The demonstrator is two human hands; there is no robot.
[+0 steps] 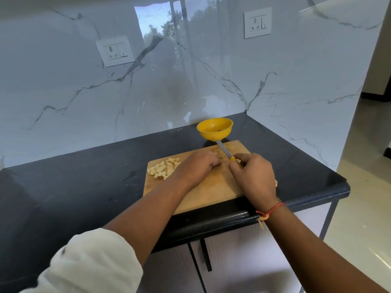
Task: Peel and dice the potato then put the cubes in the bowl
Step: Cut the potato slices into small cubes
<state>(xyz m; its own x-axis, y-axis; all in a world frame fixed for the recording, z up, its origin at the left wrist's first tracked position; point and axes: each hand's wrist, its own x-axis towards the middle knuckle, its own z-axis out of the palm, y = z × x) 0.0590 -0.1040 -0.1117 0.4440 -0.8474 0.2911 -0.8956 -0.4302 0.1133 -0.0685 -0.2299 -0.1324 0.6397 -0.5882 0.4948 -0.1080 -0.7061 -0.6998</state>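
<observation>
Since a pile of potato cubes [165,168] sits at the left end of the cutting board [211,193] and pale potato slices [220,154] lie uncut near its far edge, the step in hand reads as dicing, roughly midway. Peeling looks done: no skin visible on any piece.

Left hand [196,168]: fingers curled down onto the near side of the slices, pinning them to the board. Right hand [254,176]: fingers wrapped round the yellow handle of the knife [224,151], blade angled away over the slices, tip close to the bowl. Can't tell whether the edge touches potato.

Bowl [208,135]: yellow, upright, on the counter just beyond the board's far edge. No cubes visible inside. There's one small dark speck I can't identify.

Next move, my read: blade down across the slices, left fingertips tucked clear of the edge, cuts spaced to match the pile. Then sweep all cubes into the bowl. Risk: the blade tip knocks the bowl, it's that near.

Surface: glossy black stone countertop [84,176] with a few wet spots, board near the front right corner. Behind it is a white veined backsplash [63,70] with two socket plates [115,51], reflecting a window and trees. Below are pale cabinet doors [232,261] with dark handles. There's light floor [359,208] to the right.
</observation>
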